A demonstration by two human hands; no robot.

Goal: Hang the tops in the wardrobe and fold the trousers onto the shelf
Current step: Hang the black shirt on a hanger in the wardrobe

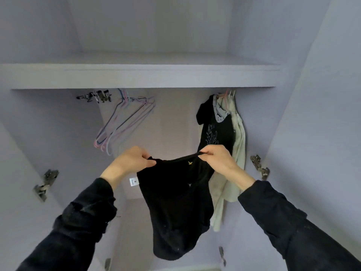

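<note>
Left hand [130, 163]: pinched shut on one end of the black top's [175, 204] upper edge.
Right hand [216, 159]: pinched shut on the other end of that edge, pulling it taut between my hands.
Where the top is: in the air in front of the open wardrobe, below the shelf [140, 77], clear of everything but my fingers.
Orientation: held edge runs left to right, slightly higher at my right hand; long axis hangs straight down, loose end lowest. White label [134, 182] pokes out near my left wrist; small gold emblem [189, 163] faces me.
Already hung: black printed top [216, 133] and pale garment [237, 153] at the right, just behind my right hand.
Empty hangers [125, 124]: bunched upper left, tilted.
Step, my guess: readying this top for a hanger.
Doing it well: keep the edge spread, free one hand for a hanger, feed each shoulder in without bunching, avoid snagging the neighbours.
</note>
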